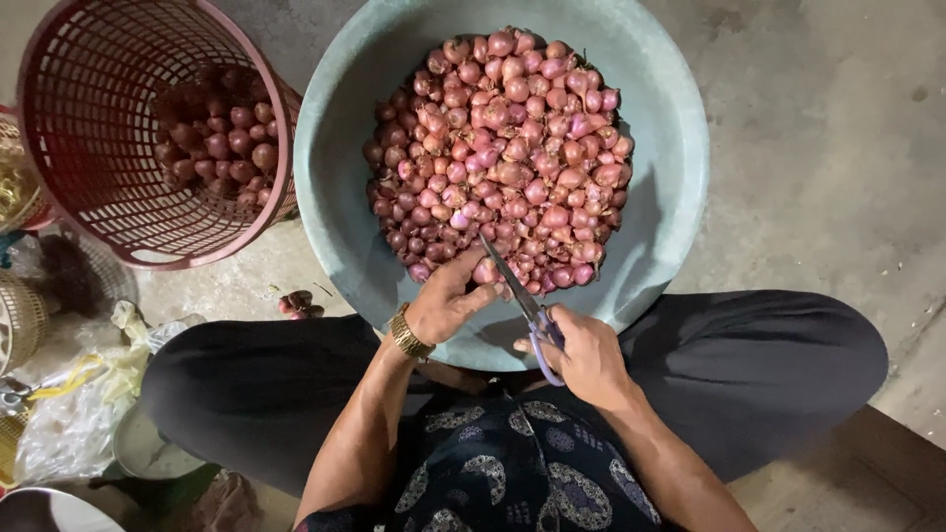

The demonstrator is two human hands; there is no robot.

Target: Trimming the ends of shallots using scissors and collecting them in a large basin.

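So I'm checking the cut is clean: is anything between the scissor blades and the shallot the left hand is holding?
Nothing visible. The left hand pinches a shallot at the near edge of the pile in the basin, and the scissors in the right hand point straight at it, tips right beside it.

Purple-handled scissors, blades barely parted, point up-left from the right fingers; a reddish shallot sits pinched at the left fingers.

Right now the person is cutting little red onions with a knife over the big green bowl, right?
Not quite. The head view shows scissors, not a knife, in the right hand. The left hand holds a small red onion over the big green bowl.
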